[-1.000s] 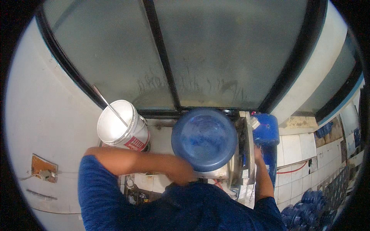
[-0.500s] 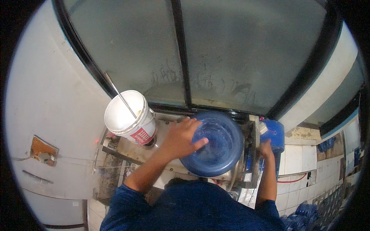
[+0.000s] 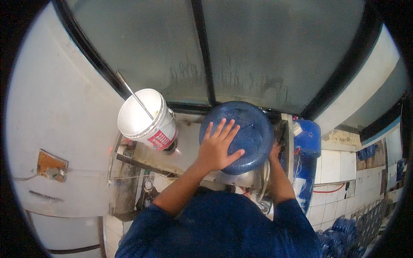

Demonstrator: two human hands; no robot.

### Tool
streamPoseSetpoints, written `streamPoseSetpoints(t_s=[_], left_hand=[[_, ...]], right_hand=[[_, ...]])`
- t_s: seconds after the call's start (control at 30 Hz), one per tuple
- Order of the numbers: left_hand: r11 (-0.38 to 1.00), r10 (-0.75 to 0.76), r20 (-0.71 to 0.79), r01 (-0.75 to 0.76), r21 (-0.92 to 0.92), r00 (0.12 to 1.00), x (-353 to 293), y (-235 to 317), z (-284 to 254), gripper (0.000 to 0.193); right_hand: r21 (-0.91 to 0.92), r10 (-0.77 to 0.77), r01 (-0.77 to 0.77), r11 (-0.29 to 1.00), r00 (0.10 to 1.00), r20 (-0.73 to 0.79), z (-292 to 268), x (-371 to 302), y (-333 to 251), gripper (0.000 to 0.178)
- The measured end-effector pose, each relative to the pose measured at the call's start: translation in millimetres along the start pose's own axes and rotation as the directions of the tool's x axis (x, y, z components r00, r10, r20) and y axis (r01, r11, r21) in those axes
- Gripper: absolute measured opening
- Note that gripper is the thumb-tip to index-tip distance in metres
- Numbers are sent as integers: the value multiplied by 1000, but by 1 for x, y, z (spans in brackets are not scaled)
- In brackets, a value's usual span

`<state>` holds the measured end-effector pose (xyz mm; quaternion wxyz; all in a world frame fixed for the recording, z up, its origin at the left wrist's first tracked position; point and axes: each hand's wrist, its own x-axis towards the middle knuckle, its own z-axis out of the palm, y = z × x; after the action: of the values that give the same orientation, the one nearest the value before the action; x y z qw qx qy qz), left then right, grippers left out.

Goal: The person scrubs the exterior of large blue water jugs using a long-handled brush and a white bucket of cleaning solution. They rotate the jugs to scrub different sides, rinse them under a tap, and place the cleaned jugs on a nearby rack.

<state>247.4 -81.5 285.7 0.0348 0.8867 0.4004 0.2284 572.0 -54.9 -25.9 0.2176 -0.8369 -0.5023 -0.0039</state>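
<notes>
A large round blue water jug [image 3: 254,142] stands over the metal counter, its flat base facing up. My left hand [image 3: 220,148] lies on that base with fingers spread wide and the thumb out to the right. At the jug's right side is my right hand [image 3: 275,151], close against its edge; its fingers are mostly hidden. Left of the jug, a white bucket [image 3: 162,131] with a red label stands on the counter, and a long metal handle [image 3: 133,93] leans out of it.
The steel counter [image 3: 189,139] has a raised edge at its right end. Behind it rise dark-framed frosted glass panels [image 3: 266,56]. A tall blue container [image 3: 308,137] stands to the right, and several blue jugs [image 3: 340,234] lie at the lower right. A pale wall [image 3: 64,112] closes the left.
My right hand has come left from the blue container to the jug's side. My left hand has moved from the jug's left rim onto its base, with fingers spread.
</notes>
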Motion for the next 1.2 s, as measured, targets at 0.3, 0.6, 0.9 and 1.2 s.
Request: streamPoseSetpoints(t_s=[0.3, 0.6, 0.9, 1.2], left_hand=[[999, -37, 2, 37, -7, 999, -10, -10, 0, 80], [1000, -6, 11, 6, -17, 1000, -5, -14, 7, 79], [999, 27, 31, -26, -41, 999, -8, -23, 15, 82], [983, 177, 250, -182, -4, 952, 8, -25, 23, 85]], right_hand=[[776, -13, -494, 392, 841, 541, -92, -30, -11, 15], [813, -307, -580, -45, 783, 541, -290, -88, -64, 46], [903, 162, -307, 301, 950, 268, -315, -154, -149, 41], [800, 85, -224, 556, 973, 213, -384, -246, -203, 45]])
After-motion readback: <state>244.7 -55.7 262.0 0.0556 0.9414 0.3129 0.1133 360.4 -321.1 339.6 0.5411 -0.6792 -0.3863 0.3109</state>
